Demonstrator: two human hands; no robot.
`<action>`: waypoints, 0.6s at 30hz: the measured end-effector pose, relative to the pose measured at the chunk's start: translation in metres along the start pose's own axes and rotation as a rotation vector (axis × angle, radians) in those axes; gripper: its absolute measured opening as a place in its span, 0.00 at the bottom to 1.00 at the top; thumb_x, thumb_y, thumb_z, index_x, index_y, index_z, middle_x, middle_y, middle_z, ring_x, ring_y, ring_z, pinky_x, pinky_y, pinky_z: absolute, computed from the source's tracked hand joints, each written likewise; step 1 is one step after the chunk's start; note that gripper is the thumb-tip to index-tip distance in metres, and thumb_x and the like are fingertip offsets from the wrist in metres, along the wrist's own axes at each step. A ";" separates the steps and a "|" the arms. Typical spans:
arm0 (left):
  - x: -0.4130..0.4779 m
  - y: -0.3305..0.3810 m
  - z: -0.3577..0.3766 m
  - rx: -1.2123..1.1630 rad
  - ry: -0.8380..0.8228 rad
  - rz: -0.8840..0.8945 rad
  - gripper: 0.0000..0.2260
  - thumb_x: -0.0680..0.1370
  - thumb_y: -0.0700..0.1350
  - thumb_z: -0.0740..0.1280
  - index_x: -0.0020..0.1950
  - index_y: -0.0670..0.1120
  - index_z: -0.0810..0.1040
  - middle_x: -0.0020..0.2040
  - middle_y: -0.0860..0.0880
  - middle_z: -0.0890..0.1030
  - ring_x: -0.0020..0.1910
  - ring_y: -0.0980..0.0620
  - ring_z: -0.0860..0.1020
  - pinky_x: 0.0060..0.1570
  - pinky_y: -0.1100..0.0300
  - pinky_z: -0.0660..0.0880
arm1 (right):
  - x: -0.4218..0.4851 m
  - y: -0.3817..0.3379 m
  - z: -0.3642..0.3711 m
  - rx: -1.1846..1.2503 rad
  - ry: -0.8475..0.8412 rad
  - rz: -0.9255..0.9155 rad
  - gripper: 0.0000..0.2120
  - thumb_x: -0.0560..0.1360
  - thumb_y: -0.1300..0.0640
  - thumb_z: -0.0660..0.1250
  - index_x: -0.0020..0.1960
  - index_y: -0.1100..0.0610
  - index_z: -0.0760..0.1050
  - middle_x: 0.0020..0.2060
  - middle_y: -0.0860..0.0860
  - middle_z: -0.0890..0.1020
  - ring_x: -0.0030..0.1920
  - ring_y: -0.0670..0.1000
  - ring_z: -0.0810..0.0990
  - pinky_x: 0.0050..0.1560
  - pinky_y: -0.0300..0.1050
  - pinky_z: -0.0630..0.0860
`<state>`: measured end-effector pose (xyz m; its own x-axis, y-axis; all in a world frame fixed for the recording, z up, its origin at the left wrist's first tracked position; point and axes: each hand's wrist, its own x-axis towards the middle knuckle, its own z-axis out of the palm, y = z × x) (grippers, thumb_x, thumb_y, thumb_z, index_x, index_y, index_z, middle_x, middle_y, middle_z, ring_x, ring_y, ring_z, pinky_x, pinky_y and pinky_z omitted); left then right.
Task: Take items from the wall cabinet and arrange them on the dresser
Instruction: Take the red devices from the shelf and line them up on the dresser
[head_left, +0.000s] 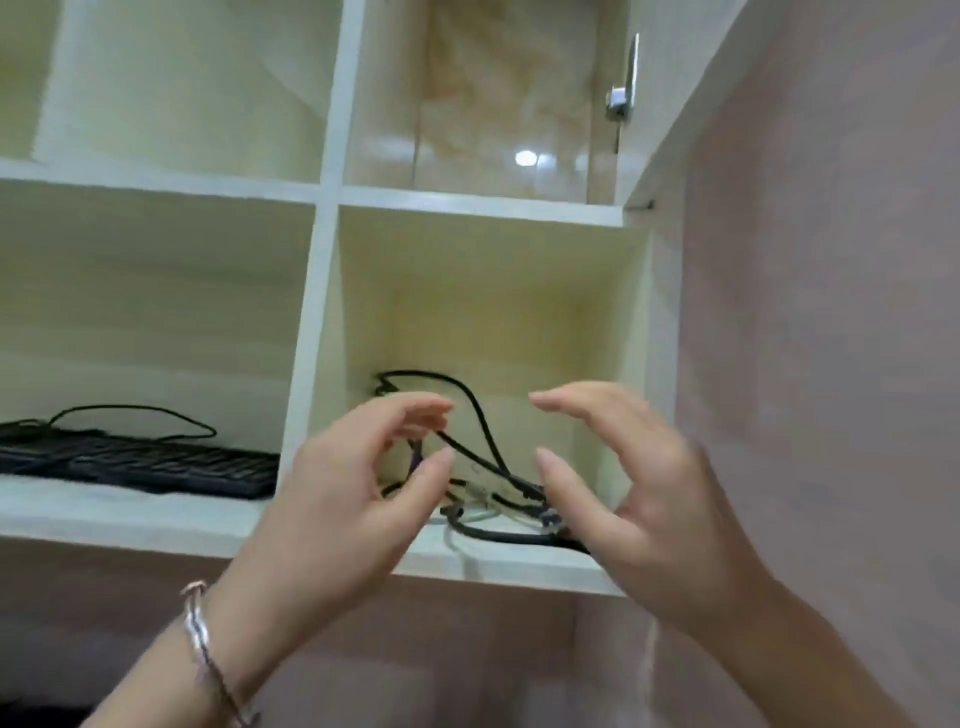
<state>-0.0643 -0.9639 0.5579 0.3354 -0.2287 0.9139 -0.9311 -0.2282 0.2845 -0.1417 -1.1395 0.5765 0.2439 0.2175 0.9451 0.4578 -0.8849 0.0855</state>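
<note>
Cables (483, 457) in the wall cabinet (322, 291) look light and floppy, likely snagging; left hand (353, 483) and right hand (639, 483) hover, grip wide, best gathering the bundle whole.

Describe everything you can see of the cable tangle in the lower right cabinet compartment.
The cables are a loose tangle of thin black cords with at least one pale cord among them, lying on the compartment floor near its front edge. One black loop arches up toward the back wall. Small connectors show near the right. The left hand and right hand flank it, open; the left fingertips look close to a strand, contact unclear.
</note>
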 end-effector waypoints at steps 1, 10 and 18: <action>0.021 0.006 0.001 0.022 0.014 0.033 0.14 0.71 0.57 0.63 0.56 0.59 0.74 0.51 0.67 0.78 0.57 0.72 0.72 0.50 0.86 0.64 | 0.021 0.000 -0.005 -0.020 0.045 -0.017 0.15 0.71 0.53 0.62 0.56 0.55 0.78 0.50 0.45 0.79 0.53 0.40 0.75 0.57 0.22 0.66; 0.182 0.039 -0.016 0.164 0.156 0.181 0.14 0.75 0.43 0.63 0.61 0.45 0.74 0.62 0.48 0.76 0.62 0.52 0.73 0.51 0.71 0.63 | 0.160 0.000 -0.032 -0.135 0.143 0.019 0.17 0.75 0.60 0.62 0.64 0.57 0.72 0.61 0.50 0.76 0.59 0.45 0.73 0.53 0.25 0.64; 0.259 0.050 0.015 0.451 -0.262 0.024 0.14 0.78 0.42 0.58 0.60 0.39 0.75 0.62 0.39 0.77 0.61 0.42 0.74 0.50 0.61 0.70 | 0.217 0.013 -0.026 -0.173 0.028 0.344 0.21 0.77 0.59 0.54 0.70 0.57 0.64 0.69 0.55 0.68 0.69 0.55 0.66 0.67 0.44 0.62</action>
<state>-0.0216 -1.0484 0.8042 0.3929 -0.4551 0.7990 -0.8041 -0.5915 0.0585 -0.1051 -1.1146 0.7908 0.3333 -0.1133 0.9360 0.2020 -0.9611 -0.1882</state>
